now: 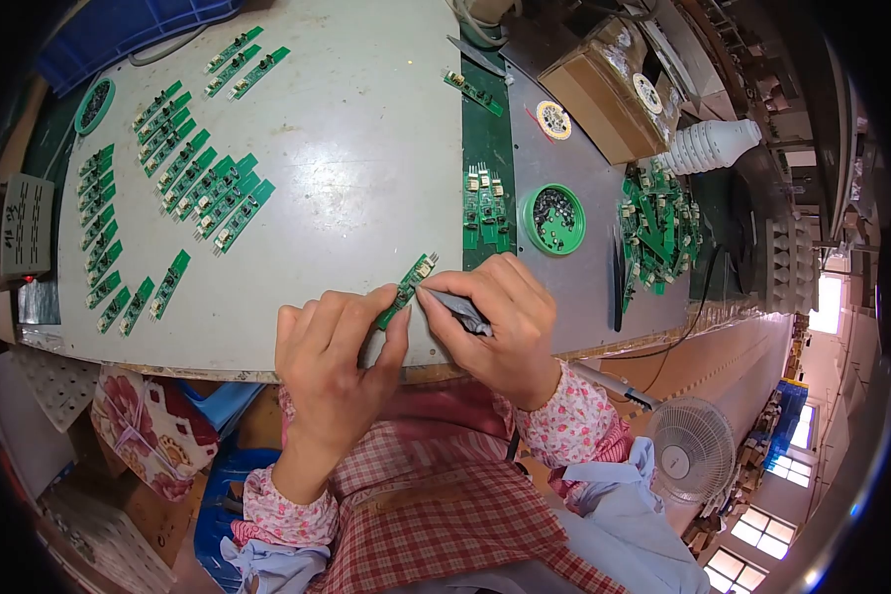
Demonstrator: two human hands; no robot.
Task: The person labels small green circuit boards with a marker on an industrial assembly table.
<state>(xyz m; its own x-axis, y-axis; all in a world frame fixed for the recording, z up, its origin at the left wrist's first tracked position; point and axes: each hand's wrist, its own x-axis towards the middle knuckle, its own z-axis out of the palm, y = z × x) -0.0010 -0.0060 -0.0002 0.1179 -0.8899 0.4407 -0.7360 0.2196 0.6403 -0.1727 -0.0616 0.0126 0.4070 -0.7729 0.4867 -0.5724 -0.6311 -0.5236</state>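
Near the front edge of the table, a narrow green circuit board (397, 306) is held at a slant, its pins pointing to the upper right. My left hand (339, 346) grips it between thumb and index finger. My right hand (500, 322) is closed in a pinch, its fingertips touching the board's right side. Under those fingers shows a dark grey object (462, 311), mostly hidden, whose kind I cannot make out. Anything small between the right fingertips is hidden. Several similar boards (245, 215) lie in slanted rows on the left.
To the right stands a green dish (553, 249) of small dark parts, near a heap of green boards (660, 230). Three boards (486, 208) lie side by side on a dark green strip. A cardboard box (604, 89) and a blue bin (129, 35) stand farther back.
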